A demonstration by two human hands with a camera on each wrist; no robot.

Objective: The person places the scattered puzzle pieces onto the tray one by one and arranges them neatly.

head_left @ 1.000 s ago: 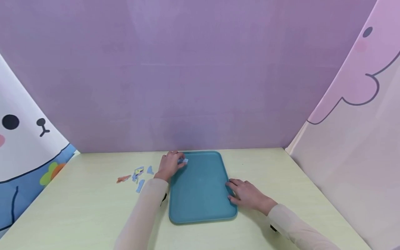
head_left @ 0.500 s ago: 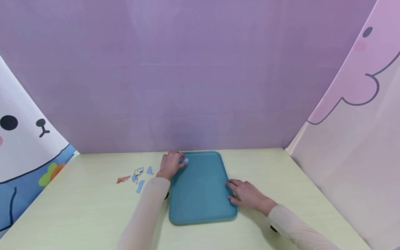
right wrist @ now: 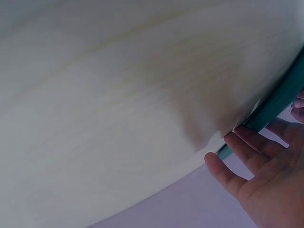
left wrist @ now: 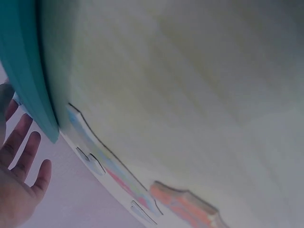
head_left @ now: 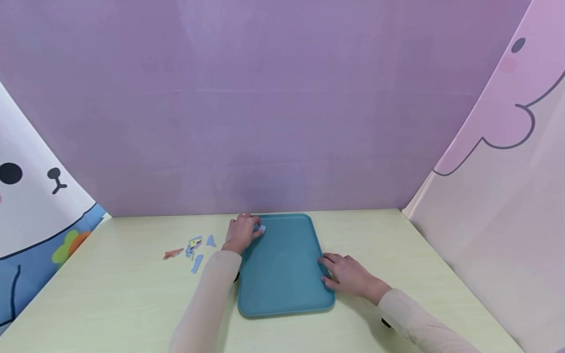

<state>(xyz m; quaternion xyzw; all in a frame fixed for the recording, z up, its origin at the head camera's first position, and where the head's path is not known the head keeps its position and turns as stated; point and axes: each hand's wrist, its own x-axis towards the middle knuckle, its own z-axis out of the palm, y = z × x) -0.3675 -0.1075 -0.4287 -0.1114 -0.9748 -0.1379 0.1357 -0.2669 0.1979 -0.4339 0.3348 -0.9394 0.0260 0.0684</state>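
A teal tray [head_left: 284, 274] lies on the table. Over its far left corner, my left hand [head_left: 240, 234] pinches a small light-blue puzzle piece [head_left: 262, 229] between thumb and forefinger. Part of that piece is covered by the fingers. In the left wrist view the other fingers of the left hand [left wrist: 21, 185] are spread beside the tray rim [left wrist: 28, 71]. My right hand [head_left: 350, 277] rests at the tray's right side with its fingertips touching the rim, as the right wrist view also shows for the right hand [right wrist: 270, 175].
Left of the tray lie several flat pieces: an orange one [head_left: 173, 253], a blue-and-yellow group [head_left: 193, 246], a blue one [head_left: 211, 240] and a blue strip [head_left: 196, 264]. A purple wall [head_left: 282, 122] rises behind the table, with printed panels on both sides.
Almost nothing differs. The left forearm has shifted slightly right while the hand stays at the tray corner with the puzzle piece. The right hand has kept its place.
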